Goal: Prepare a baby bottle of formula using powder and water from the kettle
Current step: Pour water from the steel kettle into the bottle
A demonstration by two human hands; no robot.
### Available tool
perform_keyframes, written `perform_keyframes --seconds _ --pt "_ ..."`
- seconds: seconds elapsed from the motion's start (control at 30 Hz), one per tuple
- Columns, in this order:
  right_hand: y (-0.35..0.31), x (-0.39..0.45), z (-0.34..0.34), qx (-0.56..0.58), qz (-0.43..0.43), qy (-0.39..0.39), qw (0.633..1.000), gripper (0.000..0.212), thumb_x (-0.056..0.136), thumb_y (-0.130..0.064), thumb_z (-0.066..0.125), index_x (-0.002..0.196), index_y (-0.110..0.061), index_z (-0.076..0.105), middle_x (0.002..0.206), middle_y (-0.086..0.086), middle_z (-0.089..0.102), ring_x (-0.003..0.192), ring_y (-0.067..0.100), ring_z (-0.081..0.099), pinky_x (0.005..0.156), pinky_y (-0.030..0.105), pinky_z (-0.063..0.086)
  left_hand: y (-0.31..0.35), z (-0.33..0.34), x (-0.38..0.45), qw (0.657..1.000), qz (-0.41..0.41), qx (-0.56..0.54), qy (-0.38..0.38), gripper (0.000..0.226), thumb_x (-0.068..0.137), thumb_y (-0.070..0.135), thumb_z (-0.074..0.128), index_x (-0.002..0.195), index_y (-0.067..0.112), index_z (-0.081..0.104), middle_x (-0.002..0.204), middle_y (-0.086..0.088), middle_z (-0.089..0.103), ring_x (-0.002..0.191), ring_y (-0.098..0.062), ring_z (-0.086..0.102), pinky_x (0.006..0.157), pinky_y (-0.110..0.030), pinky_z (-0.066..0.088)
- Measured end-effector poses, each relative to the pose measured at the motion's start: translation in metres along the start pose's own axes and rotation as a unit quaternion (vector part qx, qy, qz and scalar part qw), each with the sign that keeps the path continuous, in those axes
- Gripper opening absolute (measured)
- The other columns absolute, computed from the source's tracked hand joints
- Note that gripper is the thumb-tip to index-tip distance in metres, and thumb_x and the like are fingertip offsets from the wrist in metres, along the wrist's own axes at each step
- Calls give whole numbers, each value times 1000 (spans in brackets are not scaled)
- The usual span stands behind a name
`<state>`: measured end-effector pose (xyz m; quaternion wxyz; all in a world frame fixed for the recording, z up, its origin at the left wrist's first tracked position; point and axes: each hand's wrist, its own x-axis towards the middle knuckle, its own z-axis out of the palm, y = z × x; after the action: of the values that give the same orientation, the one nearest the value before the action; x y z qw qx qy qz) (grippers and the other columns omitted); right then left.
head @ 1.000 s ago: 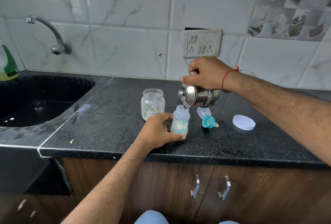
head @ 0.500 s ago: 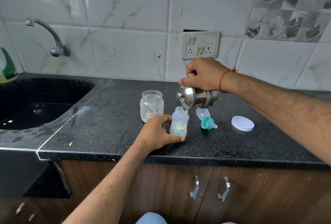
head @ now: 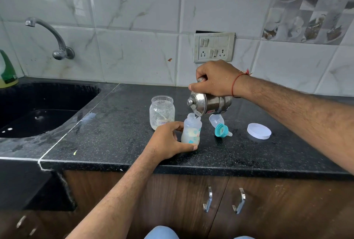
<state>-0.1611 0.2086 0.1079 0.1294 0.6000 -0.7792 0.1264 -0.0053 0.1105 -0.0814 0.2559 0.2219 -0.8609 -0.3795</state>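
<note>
The left hand point(head: 168, 141) grips the bottle point(head: 191, 130) to steady it on the counter point(head: 118, 124), while the right hand point(head: 216, 79) grips the tilted kettle point(head: 209, 104) so water pours in.

small translucent plastic baby bottle point(head: 191, 131) with printed motifs, standing upright and uncapped near the front edge of the black speckled counter, holding pale milky liquid in its lower part. polished steel kettle point(head: 209, 105) with knobbed lid, tipped steeply with its spout at the bottle's mouth and a thin stream of water passing in. clear glass jar of formula powder point(head: 162, 112), lidless and nearly empty, just behind the bottle; teal screw ring with teat point(head: 222, 130) on its side to the right.
</note>
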Motion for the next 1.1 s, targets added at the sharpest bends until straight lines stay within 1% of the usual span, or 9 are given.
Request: perform_keyframes --seconds 0.03,0.07,0.17,0.27,0.53,0.87,1.1 --pt "0 0 0 -2 -2 0 1000 41 88 -48 73 65 -21 51 63 -6 54 61 11 46 57 29 36 0 0 0 1000 0 1 2 63 70 40 103 126 28 76 67 28 60 60 11 51 58 -7 39" --pt "-1 1 1 -5 -5 0 1000 41 88 -48 72 65 -21 51 63 -6 54 61 11 46 57 28 36 1 -1 -1 1000 1 2 2 64 70 40 103 127 27 76 70 25 57 61 14 52 58 -7 39" --pt "-3 1 0 -15 -7 -3 1000 40 89 -48 72 65 -22 52 63 -7 55 62 11 47 57 28 36 2 -1 -1 1000 4 2 -3 65 72 38 103 128 24 75 74 24 52 64 22 52 58 -5 39" --pt "-5 2 0 -17 -9 -7 1000 39 89 -47 71 66 -23 52 64 -7 55 62 10 48 57 29 36 2 -1 -2 1000 5 2 -3 64 72 36 102 129 22 75 73 24 51 65 25 51 59 -4 39" --pt "-5 2 0 -16 -14 -5 1000 37 89 -47 72 68 -22 55 65 -5 56 64 12 49 57 28 35 4 -1 -3 1000 3 0 4 64 71 36 103 126 21 76 68 24 49 60 19 52 55 -6 38" --pt "-5 3 1 -29 -23 -5 999 37 89 -47 71 67 -22 55 66 -4 57 65 14 50 60 29 39 1 0 -1 1000 -2 5 4 71 69 41 104 131 24 75 73 23 51 63 21 52 58 -5 39" --pt "-5 4 1 -33 -22 -5 999 38 88 -49 71 66 -23 53 65 -6 56 62 13 50 62 30 41 0 1 0 1000 -2 8 5 68 69 42 103 128 24 75 71 24 50 62 20 52 56 -6 39"
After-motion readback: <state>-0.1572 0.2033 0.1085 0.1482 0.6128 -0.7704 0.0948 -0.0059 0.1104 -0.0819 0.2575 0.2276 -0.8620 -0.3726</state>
